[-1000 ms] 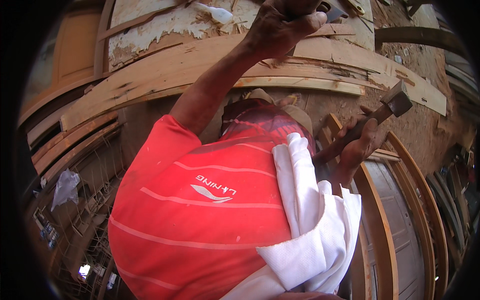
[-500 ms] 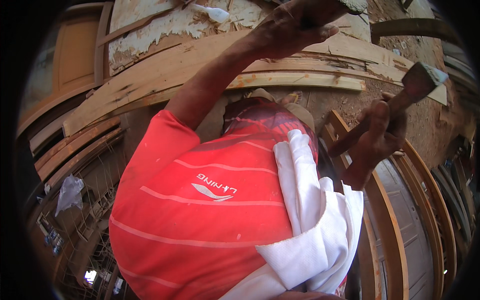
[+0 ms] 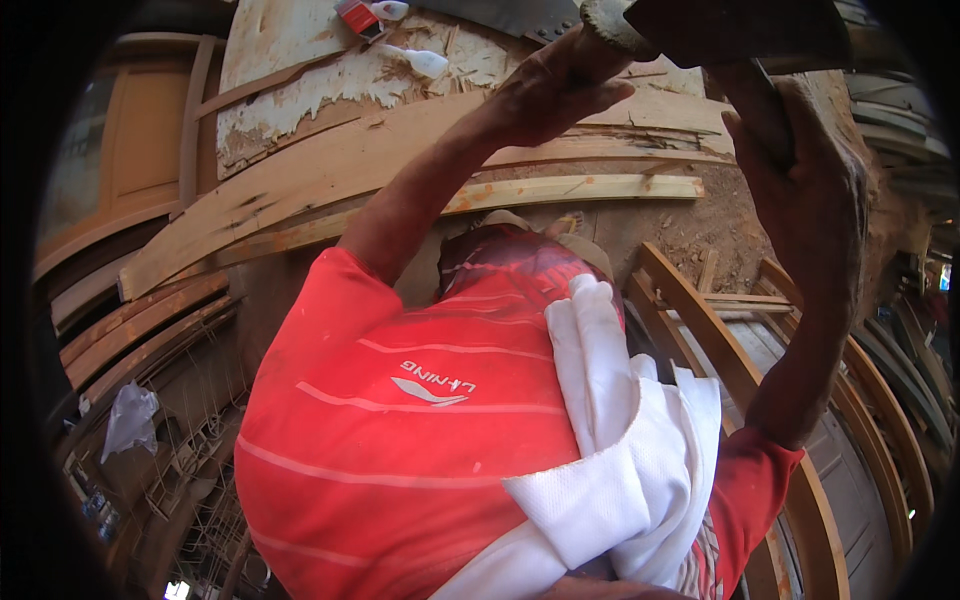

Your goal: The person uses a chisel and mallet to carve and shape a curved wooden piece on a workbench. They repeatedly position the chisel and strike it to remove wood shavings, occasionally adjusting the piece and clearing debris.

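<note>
My left hand (image 3: 560,90) is raised at the top centre, fingers closed around a tool whose rounded grey end (image 3: 607,20) sticks out above the fist. My right hand (image 3: 805,185) is lifted close to the camera at the upper right. It grips the dark handle of a hammer (image 3: 745,40), whose dark head fills the top edge just right of the left hand. Below both arms I see my red shirt (image 3: 400,430) and a white cloth (image 3: 620,450) draped over my shoulder.
Long pale planks (image 3: 560,190) and a worn plywood board (image 3: 300,110) lie ahead on sawdust-covered ground. A white tube (image 3: 425,62) and a small red box (image 3: 357,15) rest on the board. Curved wooden frames (image 3: 720,340) stand at right, a plastic bag (image 3: 130,420) hangs at lower left.
My right hand has swung the hammer up and inward, from beside my head to the top of the view, close to the left hand. The left hand has stayed about where it was.
</note>
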Demonstrator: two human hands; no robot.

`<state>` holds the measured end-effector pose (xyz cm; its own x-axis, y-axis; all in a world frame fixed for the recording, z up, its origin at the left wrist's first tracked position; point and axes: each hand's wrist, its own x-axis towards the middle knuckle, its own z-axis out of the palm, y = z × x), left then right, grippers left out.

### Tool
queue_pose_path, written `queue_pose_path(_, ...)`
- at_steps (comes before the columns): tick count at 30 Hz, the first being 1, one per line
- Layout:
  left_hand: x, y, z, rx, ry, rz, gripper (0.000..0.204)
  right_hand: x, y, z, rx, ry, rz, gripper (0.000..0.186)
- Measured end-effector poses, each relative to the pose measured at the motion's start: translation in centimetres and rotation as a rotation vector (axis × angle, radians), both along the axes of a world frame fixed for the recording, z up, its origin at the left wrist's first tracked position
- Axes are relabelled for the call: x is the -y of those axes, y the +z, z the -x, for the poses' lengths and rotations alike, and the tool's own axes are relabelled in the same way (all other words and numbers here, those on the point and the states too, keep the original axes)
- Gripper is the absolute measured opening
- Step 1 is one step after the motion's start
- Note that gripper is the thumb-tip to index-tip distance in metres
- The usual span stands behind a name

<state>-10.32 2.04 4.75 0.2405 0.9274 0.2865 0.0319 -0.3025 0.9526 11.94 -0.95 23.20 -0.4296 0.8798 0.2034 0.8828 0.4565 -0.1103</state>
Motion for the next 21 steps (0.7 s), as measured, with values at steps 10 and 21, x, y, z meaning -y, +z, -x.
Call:
queue_pose_path(10, -1.9, -2.3, -0.3, 0.176, -0.179, 0.014, 0.037, -0.3, 0.7, -0.4, 0.067, -0.123, -0.171, 0.033)
queue_pose_path(21, -5.3, -3.1, -0.7, 0.424, 0.046, 0.264, 0.016, 0.6, -3.8, -1.3, -0.234, -0.125, 0.135, 0.026)
